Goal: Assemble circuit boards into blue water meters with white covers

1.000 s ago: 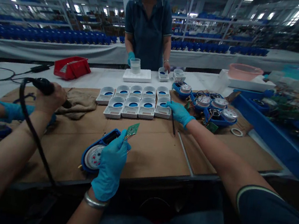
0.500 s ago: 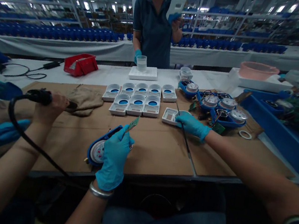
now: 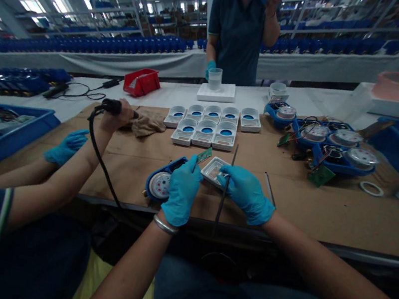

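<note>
**Green board in the left hand, white case and dark rod in the right**

The gloved left hand (image 3: 182,192) has its fingers closed on a small green board (image 3: 204,156), raised above the brown cardboard (image 3: 344,213) that covers the near part of the bench (image 3: 306,98). Just beside that hand, and partly hidden by it, lies a blue meter (image 3: 159,184); whether the hand also grips it, I cannot tell.

The gloved right hand (image 3: 249,195) grips the edge of a white case (image 3: 212,169) with its fingers, near the board, and a dark rod (image 3: 222,201) runs across the same fingers.

Beyond the hands, eight more white cases (image 3: 204,133) with blue windows sit in two rows. More blue meters (image 3: 341,162) stand to the right, near a white ring (image 3: 371,189). On the left, a neighbour's bare hand (image 3: 125,113) holds a black tool (image 3: 111,106) with a cord.
</note>
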### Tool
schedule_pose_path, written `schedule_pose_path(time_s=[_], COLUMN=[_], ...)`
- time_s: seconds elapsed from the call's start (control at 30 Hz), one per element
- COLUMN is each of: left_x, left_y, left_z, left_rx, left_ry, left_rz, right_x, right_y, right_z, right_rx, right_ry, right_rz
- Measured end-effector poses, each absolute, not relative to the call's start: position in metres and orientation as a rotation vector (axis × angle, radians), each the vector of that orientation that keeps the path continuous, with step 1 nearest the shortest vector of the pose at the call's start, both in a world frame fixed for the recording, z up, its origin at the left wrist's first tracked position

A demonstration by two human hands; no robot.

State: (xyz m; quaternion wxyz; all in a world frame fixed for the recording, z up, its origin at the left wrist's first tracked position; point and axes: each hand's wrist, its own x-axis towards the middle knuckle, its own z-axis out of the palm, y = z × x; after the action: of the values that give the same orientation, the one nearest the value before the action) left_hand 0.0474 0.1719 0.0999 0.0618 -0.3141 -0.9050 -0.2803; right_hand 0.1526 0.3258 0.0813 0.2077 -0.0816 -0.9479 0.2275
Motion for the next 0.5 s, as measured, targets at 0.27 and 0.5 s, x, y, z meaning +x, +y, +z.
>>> schedule_pose_path(time_s=[0.27,0.5], left_x=[0.05,0.033], left_y=[0.176,0.132], left_z=[0.085,0.101], left_rx=[-1.026,-1.374], left_ry=[-2.654,-2.476], left_rz=[-0.708,-0.66], right_x=[0.113,0.105], right_y=[0.332,0.356], right_z=[0.114,0.109], right_rx=[0.217,0.241], right_ry=[-2.716,-2.792], right_rz=[0.528,0.294])
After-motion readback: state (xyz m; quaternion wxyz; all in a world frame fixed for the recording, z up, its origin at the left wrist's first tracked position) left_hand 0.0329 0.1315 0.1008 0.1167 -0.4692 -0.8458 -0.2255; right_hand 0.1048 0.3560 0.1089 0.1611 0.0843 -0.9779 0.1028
